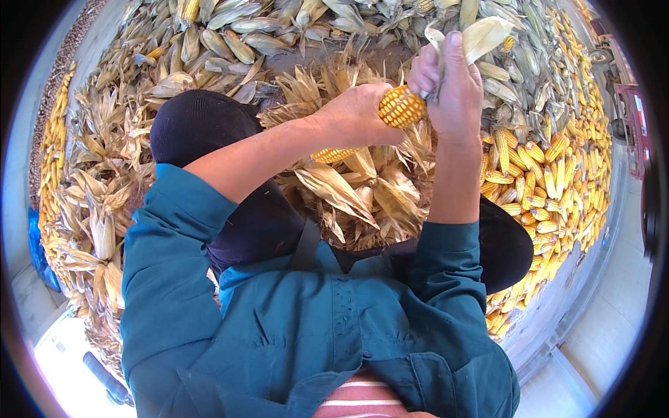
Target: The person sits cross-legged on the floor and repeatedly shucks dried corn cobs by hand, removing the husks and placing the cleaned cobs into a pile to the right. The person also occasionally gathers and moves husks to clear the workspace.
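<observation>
My left hand point(360, 115) grips an ear of corn point(402, 107), whose yellow kernels show past the fingers at its right. Pale husk leaves point(486, 39) stick up from my right hand point(448, 78), which is closed around them with the thumb up. The base of the ear lies close beside the right hand's palm, at the husk. Under my left forearm part of another bare yellow cob point(334, 155) shows among dry husks point(339, 193) between my knees.
Unhusked ears point(256, 39) lie in a broad heap ahead. A pile of husked yellow corn point(538, 177) spreads at the right. Loose dry husks point(104, 235) cover the left side, with more yellow ears point(52, 157) and a blue plastic bag point(39, 251) beyond. A red vehicle point(630, 115) stands at the far right.
</observation>
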{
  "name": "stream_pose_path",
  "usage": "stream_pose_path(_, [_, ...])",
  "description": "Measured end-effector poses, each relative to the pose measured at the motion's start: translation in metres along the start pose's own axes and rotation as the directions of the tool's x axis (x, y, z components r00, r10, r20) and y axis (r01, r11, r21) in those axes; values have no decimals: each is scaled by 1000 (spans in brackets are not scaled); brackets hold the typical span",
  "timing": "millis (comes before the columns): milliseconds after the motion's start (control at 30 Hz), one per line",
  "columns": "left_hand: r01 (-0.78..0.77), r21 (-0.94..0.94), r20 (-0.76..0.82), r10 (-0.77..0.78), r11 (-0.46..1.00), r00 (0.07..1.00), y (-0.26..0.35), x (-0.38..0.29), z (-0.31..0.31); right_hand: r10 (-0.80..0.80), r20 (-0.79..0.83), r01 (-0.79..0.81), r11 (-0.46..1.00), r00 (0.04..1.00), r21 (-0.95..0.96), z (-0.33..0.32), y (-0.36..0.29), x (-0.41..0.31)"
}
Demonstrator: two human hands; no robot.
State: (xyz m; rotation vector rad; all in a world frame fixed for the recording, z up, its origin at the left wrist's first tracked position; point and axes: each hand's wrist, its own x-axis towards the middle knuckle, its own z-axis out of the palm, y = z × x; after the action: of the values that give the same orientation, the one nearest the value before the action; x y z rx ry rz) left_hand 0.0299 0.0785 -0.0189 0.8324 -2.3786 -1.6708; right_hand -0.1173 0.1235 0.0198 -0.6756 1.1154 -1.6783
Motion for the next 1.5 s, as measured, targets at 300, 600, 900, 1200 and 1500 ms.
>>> stream_pose_path(300, [-309, -115, -398, 241, 944, 885, 6, -11, 19, -146, 329, -133, 709, 933, 693, -10, -1, 18])
stream_pose_path(600, [-175, -132, -351, 119, 976, 929, -31, 22, 40, -132, 368, -315, 310, 920, 897, 51, -16, -12])
stream_pose_path(900, [-209, -681, -610, -387, 702, 691, -6, 21, -45, 150, 375, 366, 89, 915, -926, -36, -29, -3])
stream_pose_path(1200, [-312, -789, -463, -178, 530, 868, -15, 27, -14, -71, 157, 151, 790, 985, -593, -8, 44, -7])
stream_pose_path(1500, [23, -284, -330, -120, 958, 936, -15, 40, -2, 66, -140, -95, 973, 988, -209, -211, 50, -13])
